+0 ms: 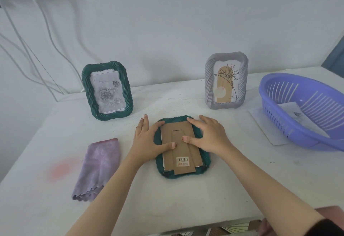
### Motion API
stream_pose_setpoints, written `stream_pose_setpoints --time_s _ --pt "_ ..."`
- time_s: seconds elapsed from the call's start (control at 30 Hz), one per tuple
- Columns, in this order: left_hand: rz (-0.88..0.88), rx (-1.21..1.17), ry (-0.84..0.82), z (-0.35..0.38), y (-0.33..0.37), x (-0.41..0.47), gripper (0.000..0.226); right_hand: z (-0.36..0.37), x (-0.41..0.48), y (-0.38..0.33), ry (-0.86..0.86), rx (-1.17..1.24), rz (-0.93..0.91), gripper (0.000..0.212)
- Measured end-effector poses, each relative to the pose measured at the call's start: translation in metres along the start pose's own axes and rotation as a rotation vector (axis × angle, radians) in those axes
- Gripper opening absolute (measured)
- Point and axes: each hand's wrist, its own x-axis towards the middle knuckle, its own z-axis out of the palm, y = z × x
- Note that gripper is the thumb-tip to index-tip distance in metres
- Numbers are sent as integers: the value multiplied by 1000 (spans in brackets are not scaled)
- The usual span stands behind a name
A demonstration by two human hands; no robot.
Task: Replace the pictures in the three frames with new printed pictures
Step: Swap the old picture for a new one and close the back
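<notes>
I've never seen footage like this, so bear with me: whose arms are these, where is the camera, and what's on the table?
No machine here: a person wears a camera on the head, so you look down along their arms. The left hand and right hand press on the cardboard back of a green frame lying face down on the white table. Behind it stand a second green frame and a grey frame. A purple cloth lies left, a blue basket right.
</notes>
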Motion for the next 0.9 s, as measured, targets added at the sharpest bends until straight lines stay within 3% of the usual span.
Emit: stream_pose_setpoints --time_s 0.2,0.33,0.63,0.8,0.9 --pt "206 -86 54 2 -4 -22 57 -6 -24 8 32 320 -110 53" --pt "277 -127 18 0 -11 -43 36 -11 -50 21 -31 319 -190 42" --pt "306 -12 -77 -6 -18 -59 46 -17 -69 29 -146 291 -193 54" --pt "449 193 -43 -13 -14 -51 57 -24 -64 22 -145 177 -211 53" --pt "532 294 -8 -15 -11 -49 50 -28 -63 17 -167 101 -245 52"
